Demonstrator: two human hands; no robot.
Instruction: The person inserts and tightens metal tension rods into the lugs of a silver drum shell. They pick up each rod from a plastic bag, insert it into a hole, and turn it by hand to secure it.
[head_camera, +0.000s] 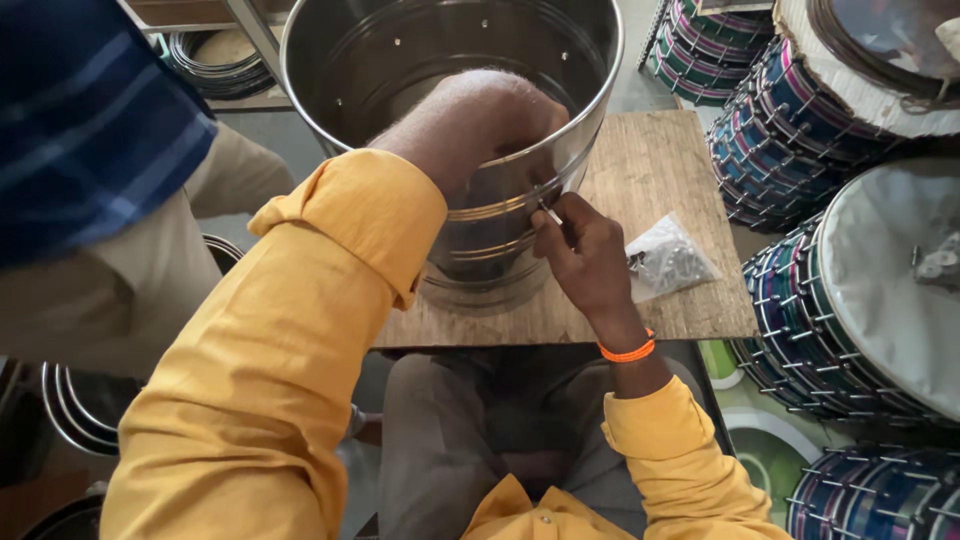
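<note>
A shiny steel drum shell (380, 60) stands upright on a wooden board (660, 160). My left hand (480, 120) reaches over the near rim and goes inside the shell, fingers hidden behind the wall. My right hand (585, 255) is outside the shell, pinching a small metal screw (550, 212) against the wall near the ribbed band. Both arms wear yellow sleeves, and an orange band circles my right wrist. What my left hand holds inside cannot be seen.
A clear plastic bag of small metal parts (670, 260) lies on the board right of my hand. Several finished drums (790, 130) are stacked at the right. Another person in a blue checked shirt (80, 120) stands close at the left. Metal hoops (70, 410) lie low left.
</note>
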